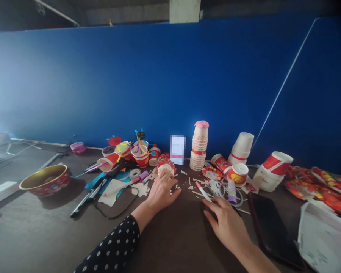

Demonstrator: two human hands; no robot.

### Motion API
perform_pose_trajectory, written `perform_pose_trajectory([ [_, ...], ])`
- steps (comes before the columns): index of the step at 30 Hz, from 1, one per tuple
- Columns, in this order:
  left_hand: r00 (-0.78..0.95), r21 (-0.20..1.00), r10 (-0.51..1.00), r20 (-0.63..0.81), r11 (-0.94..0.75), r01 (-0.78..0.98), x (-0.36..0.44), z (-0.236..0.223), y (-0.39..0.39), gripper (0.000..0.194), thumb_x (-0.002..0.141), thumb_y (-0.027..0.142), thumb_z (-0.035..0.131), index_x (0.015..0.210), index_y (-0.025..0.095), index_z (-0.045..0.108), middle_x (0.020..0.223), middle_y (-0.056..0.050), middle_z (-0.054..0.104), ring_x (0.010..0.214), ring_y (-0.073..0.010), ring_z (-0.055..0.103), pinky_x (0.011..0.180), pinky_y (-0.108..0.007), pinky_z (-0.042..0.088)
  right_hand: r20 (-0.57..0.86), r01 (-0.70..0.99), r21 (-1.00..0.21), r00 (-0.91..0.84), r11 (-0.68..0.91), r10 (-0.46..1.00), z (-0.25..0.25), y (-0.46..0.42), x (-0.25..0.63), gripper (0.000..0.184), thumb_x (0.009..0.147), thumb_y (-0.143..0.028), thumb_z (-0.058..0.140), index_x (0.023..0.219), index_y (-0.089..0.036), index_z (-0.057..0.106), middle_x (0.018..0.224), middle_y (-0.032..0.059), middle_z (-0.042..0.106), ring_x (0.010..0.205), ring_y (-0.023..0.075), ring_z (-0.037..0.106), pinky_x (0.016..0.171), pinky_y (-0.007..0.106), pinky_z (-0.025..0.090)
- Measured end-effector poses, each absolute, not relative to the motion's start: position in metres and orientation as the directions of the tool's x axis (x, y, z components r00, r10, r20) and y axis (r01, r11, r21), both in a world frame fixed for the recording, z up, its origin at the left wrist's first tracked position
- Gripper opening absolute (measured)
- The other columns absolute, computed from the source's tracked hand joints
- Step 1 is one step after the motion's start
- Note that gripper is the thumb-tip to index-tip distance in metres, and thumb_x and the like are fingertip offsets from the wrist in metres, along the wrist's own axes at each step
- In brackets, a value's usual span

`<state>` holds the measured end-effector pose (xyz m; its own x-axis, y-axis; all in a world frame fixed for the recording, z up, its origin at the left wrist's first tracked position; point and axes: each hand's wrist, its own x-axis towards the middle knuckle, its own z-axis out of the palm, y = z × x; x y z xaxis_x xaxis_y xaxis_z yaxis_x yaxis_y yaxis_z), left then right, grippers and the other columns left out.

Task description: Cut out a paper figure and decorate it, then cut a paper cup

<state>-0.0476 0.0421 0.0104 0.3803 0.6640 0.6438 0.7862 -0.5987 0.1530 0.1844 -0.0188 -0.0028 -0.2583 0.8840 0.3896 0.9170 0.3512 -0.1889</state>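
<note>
My left hand (162,189) reaches forward with its fingers stretched out and the thumb spread to the side. Its fingertips touch the white base of a cut, splayed paper cup (166,169) with red petal-like edges. My right hand (227,220) hovers low over the table with fingers apart, holding nothing. Just ahead of its fingertips lies a white marker with a red cap (202,190). A glue stick with a purple label (232,192) and a clear tape ring lie beyond that hand. Small white paper scraps (190,184) are scattered between the hands.
A tall stack of paper cups (199,148) stands at the back. Decorated cups (140,154) are left of it, loose cups (238,174) right. A gold-rimmed bowl (47,182) sits far left. A dark phone (272,227) lies right, beside red packaging (309,185). Behind rises a blue partition (130,83).
</note>
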Motion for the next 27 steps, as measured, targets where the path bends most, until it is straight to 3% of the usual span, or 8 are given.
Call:
perform_pose_trajectory([
  [6, 0.385, 0.154, 0.643, 0.662, -0.62, 0.77, -0.047, 0.007, 0.044, 0.017, 0.076, 0.032, 0.057, 0.081, 0.018, 0.064, 0.086, -0.008, 0.059, 0.089, -0.0229, 0.05, 0.082, -0.039, 0.044, 0.53, 0.972, -0.04, -0.174, 0.23, 0.83, 0.007, -0.011, 0.203, 0.036, 0.084, -0.032, 0.049, 0.115, -0.017, 0.056, 0.1, 0.011, 0.063, 0.092, 0.0261, 0.058, 0.081, 0.036, 0.047],
  [8, 0.38, 0.155, 0.642, 0.666, -0.617, 0.772, -0.047, 0.006, 0.045, 0.016, 0.076, 0.031, 0.057, 0.081, 0.018, 0.064, 0.085, -0.008, 0.059, 0.088, -0.0228, 0.05, 0.082, -0.04, 0.044, 0.55, 0.997, 0.032, -0.071, 0.064, 0.832, 0.017, -0.009, 0.217, 0.041, 0.084, -0.034, 0.047, 0.118, -0.012, 0.053, 0.1, 0.0144, 0.063, 0.089, 0.029, 0.059, 0.078, 0.039, 0.047],
  [11, 0.372, 0.161, 0.652, 0.66, -0.607, 0.778, -0.047, 0.007, 0.044, 0.016, 0.076, 0.03, 0.056, 0.081, 0.018, 0.065, 0.085, -0.008, 0.059, 0.088, -0.0228, 0.05, 0.083, -0.04, 0.043, 0.485, 0.958, 0.076, 0.207, -0.277, 0.85, 0.033, -0.008, 0.239, 0.052, 0.084, -0.041, 0.042, 0.127, -0.012, 0.045, 0.1, 0.0188, 0.061, 0.08, 0.0355, 0.061, 0.062, 0.045, 0.047],
  [14, 0.373, 0.171, 0.67, 0.642, -0.599, 0.782, -0.047, 0.008, 0.044, 0.016, 0.077, 0.03, 0.055, 0.081, 0.018, 0.064, 0.086, -0.008, 0.059, 0.088, -0.0227, 0.05, 0.083, -0.04, 0.043, 0.346, 0.907, 0.023, 0.387, -0.42, 0.855, 0.041, -0.007, 0.258, 0.061, 0.083, -0.051, 0.035, 0.131, -0.013, 0.04, 0.109, 0.0225, 0.056, 0.083, 0.0388, 0.061, 0.065, 0.05, 0.045],
  [18, 0.372, 0.171, 0.669, 0.644, -0.6, 0.781, -0.047, 0.008, 0.043, 0.016, 0.078, 0.03, 0.054, 0.08, 0.018, 0.064, 0.086, -0.008, 0.059, 0.088, -0.0227, 0.05, 0.084, -0.041, 0.042, 0.164, 0.874, -0.029, 0.482, -0.484, 0.861, 0.038, -0.005, 0.271, 0.067, 0.08, -0.059, 0.032, 0.134, -0.02, 0.038, 0.121, 0.0231, 0.049, 0.096, 0.0442, 0.056, 0.074, 0.061, 0.039],
  [22, 0.366, 0.177, 0.676, 0.639, -0.593, 0.786, -0.046, 0.009, 0.042, 0.016, 0.078, 0.03, 0.054, 0.08, 0.018, 0.065, 0.085, -0.008, 0.059, 0.088, -0.0224, 0.05, 0.084, -0.04, 0.042, 0.113, 0.863, -0.05, 0.504, -0.502, 0.856, 0.027, 0.0, 0.28, 0.069, 0.078, -0.06, 0.033, 0.137, -0.023, 0.032, 0.121, 0.0267, 0.048, 0.099, 0.0476, 0.054, 0.07, 0.07, 0.033],
  [27, 0.381, 0.176, 0.672, 0.635, -0.606, 0.776, -0.046, 0.007, 0.043, 0.017, 0.078, 0.029, 0.053, 0.08, 0.017, 0.065, 0.084, -0.008, 0.059, 0.087, -0.0221, 0.051, 0.081, -0.038, 0.044, 0.149, 0.868, -0.142, 0.493, -0.475, 0.857, 0.01, 0.009, 0.303, 0.083, 0.066, -0.068, 0.046, 0.133, -0.019, 0.039, 0.098, 0.0259, 0.062, 0.08, 0.0417, 0.062, 0.067, 0.063, 0.039],
])
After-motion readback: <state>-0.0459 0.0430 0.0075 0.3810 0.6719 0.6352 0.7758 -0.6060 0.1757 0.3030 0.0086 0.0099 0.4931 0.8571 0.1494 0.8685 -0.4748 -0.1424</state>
